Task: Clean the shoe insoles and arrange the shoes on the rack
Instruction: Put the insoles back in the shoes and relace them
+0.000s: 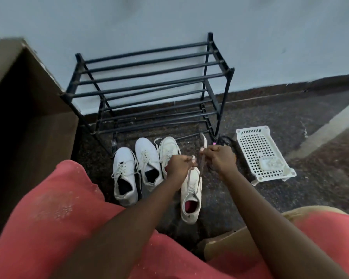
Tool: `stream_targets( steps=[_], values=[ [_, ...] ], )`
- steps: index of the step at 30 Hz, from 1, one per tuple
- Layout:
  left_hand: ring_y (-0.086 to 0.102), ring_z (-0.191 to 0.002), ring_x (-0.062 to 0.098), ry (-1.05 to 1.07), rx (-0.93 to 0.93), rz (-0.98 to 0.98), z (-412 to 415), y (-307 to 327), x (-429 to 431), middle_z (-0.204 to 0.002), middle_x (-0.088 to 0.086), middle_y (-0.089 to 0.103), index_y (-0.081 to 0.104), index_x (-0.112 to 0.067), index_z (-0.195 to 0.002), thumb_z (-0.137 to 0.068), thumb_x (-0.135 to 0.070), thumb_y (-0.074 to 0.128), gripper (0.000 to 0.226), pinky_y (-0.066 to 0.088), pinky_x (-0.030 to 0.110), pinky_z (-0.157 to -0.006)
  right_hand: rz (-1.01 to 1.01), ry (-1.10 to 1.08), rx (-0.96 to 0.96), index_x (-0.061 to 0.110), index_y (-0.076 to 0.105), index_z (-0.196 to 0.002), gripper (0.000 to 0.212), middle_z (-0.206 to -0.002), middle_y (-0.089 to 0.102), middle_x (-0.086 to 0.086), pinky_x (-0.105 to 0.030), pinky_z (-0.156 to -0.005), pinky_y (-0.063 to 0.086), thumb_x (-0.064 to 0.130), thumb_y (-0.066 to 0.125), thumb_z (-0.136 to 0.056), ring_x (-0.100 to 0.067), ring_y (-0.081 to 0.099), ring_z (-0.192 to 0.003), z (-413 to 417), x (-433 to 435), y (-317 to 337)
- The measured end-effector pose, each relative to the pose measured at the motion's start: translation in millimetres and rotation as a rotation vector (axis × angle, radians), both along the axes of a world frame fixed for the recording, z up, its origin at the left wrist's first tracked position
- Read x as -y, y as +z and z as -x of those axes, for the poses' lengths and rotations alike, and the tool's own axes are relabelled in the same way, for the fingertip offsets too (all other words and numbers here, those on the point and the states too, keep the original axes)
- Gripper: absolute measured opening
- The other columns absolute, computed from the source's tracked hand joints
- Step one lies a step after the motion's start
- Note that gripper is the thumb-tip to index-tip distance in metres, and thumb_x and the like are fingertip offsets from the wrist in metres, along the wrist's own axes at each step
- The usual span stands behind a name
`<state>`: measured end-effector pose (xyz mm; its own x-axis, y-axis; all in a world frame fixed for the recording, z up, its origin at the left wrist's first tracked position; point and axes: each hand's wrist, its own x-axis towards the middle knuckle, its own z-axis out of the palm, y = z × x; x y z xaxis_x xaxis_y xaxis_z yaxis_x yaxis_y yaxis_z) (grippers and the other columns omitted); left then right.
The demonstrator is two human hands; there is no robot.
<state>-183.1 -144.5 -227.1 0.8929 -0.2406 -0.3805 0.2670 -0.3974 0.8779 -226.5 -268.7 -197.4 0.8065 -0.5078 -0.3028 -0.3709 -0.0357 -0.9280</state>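
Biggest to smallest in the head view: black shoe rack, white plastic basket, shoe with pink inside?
1. black shoe rack
2. white plastic basket
3. shoe with pink inside, about as long as the basket but much narrower

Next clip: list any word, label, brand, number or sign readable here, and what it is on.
No text can be read in this frame.
White shoes: no brand mark or size shows, also on the one whose laces the left hand and right hand grip.
Black rack, white basket, brown box: no label shows.
Small white item in the basket: too blurred to tell.
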Motion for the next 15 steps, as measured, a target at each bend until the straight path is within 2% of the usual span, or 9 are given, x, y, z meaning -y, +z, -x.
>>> stream_targets(
  steps=[1,3,4,6,9,10,12,14,15],
  values=[
    [0.061,-0.055,-0.003,-0.038,0.026,-0.008,-3,11,-1,-0.078,0.006,0.069,0.071,0.002,-0.099,-0.086,-0.008,0.066,0.017,0.056,0.021,-0.072,0.038,0.046,0.004,0.010,0.070,-0.062,0.022,-0.059,0.068,-0.005,-0.031,-0.055,0.049,0.019,0.071,-0.081,-0.019,0.065,-0.055,-1,1,11],
    [0.058,-0.057,0.001,-0.161,0.110,-0.063,-9,34,-1,-0.084,0.011,0.069,0.070,0.004,-0.102,-0.087,-0.008,0.064,0.020,0.041,0.005,-0.051,0.095,0.140,0.047,0.006,0.068,-0.062,0.025,-0.060,0.067,-0.010,-0.035,-0.057,0.052,0.020,0.070,-0.081,-0.021,0.065,-0.056,-3,1,32],
    [0.057,-0.060,0.007,-0.247,0.165,-0.123,-12,43,-2,-0.084,0.013,0.069,0.072,0.003,-0.098,-0.087,-0.011,0.065,0.019,0.035,0.006,-0.047,0.140,0.195,0.060,0.002,0.067,-0.061,0.028,-0.057,0.064,-0.012,-0.033,-0.055,0.048,0.021,0.070,-0.082,-0.017,0.060,-0.052,-3,0,42],
    [0.057,-0.068,0.016,-0.397,0.258,-0.207,-17,59,-4,-0.084,0.021,0.069,0.073,0.002,-0.091,-0.086,-0.016,0.066,0.020,0.031,0.009,-0.048,0.332,0.317,0.040,-0.001,0.067,-0.064,0.031,-0.061,0.064,-0.018,-0.030,-0.056,0.042,0.023,0.068,-0.083,-0.017,0.054,-0.053,-3,-1,57],
    [0.065,-0.085,0.024,-0.478,0.272,-0.215,-16,68,-8,-0.089,0.019,0.071,0.074,0.000,-0.094,-0.085,-0.018,0.068,0.021,0.038,0.015,-0.063,0.531,0.409,0.040,0.003,0.072,-0.071,0.024,-0.069,0.069,-0.015,-0.034,-0.066,0.048,0.022,0.067,-0.084,-0.026,0.063,-0.067,-5,-2,67],
    [0.066,-0.087,0.025,-0.478,0.272,-0.204,-15,69,-9,-0.089,0.019,0.072,0.074,0.000,-0.093,-0.085,-0.019,0.067,0.021,0.043,0.023,-0.069,0.518,0.413,0.043,0.004,0.073,-0.074,0.022,-0.070,0.070,-0.014,-0.033,-0.068,0.049,0.023,0.067,-0.084,-0.024,0.065,-0.070,-5,-2,68],
    [0.065,-0.081,0.024,-0.452,0.261,-0.183,-14,69,-11,-0.088,0.019,0.071,0.073,0.002,-0.088,-0.088,-0.019,0.065,0.023,0.045,0.030,-0.072,0.401,0.423,0.028,0.009,0.075,-0.083,0.017,-0.075,0.072,-0.009,-0.023,-0.064,0.049,0.024,0.066,-0.086,-0.010,0.065,-0.067,-7,-1,63],
    [0.062,-0.071,0.013,-0.365,0.192,-0.117,-17,64,-13,-0.083,0.016,0.069,0.070,-0.002,-0.081,-0.088,-0.015,0.063,0.017,0.046,0.027,-0.067,0.295,0.491,0.012,0.012,0.073,-0.096,0.014,-0.084,0.073,-0.005,-0.007,-0.057,0.043,0.020,0.066,-0.086,0.000,0.064,-0.067,-8,0,55],
    [0.061,-0.067,0.009,-0.321,0.160,-0.082,-19,63,-13,-0.080,0.013,0.067,0.068,-0.005,-0.077,-0.088,-0.013,0.062,0.015,0.046,0.020,-0.063,0.277,0.506,0.004,0.012,0.071,-0.099,0.015,-0.088,0.072,-0.004,-0.004,-0.058,0.042,0.015,0.068,-0.084,-0.003,0.065,-0.072,-8,-1,50]
  ],
)
